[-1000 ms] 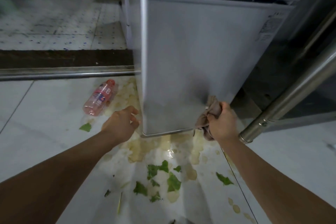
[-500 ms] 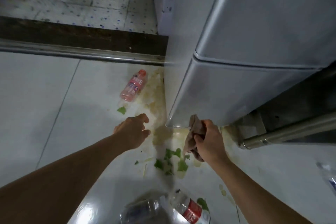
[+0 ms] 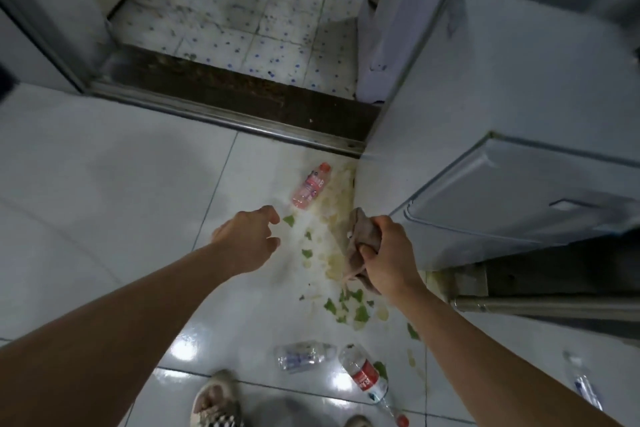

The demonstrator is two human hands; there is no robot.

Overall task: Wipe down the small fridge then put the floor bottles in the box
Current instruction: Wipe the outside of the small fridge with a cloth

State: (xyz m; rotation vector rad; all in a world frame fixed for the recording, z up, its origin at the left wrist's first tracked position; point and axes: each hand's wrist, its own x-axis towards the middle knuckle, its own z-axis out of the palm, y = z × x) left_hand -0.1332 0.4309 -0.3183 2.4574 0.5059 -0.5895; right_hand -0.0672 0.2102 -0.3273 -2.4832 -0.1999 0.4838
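The small fridge [image 3: 485,121] stood just beyond my right hand [image 3: 388,256], whose fingers bunched a brown cloth [image 3: 362,239]. My left hand [image 3: 247,239] hung loosely curled, empty, a pink bottle [image 3: 310,186] lying past its fingertips.

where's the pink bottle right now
In the head view the pink bottle lies on its side on the floor tiles, centre frame, just left of the fridge and beyond the left hand.
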